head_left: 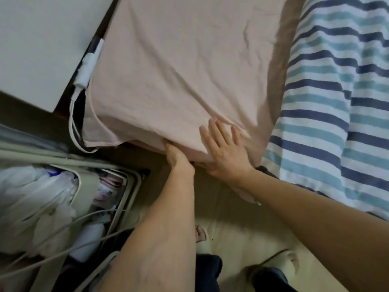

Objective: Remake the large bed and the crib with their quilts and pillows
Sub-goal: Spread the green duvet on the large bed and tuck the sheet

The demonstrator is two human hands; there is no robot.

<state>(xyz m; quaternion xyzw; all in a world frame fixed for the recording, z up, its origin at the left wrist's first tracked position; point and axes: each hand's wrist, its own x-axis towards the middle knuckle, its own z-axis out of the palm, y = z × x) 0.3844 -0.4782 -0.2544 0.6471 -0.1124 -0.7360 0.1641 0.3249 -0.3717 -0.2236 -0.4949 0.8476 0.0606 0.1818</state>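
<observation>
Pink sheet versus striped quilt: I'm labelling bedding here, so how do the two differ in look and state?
The pink sheet is one plain pale colour; the striped quilt is white with navy and teal bands. The sheet lies spread flat with light creases, while the quilt is bunched along the bed's right side. The right hand presses flat on the sheet and the left hand grips its edge; neither touches the quilt. Both lie on the bed.

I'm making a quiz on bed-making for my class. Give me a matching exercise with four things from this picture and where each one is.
1. right hand
2. left hand
3. striped quilt
4. white cable

a. hanging at the sheet's left corner
b. flat on top of the pink sheet
c. right of the pink sheet
d. fingers tucked under the sheet's near edge

Pairs: 1-b, 2-d, 3-c, 4-a
</observation>
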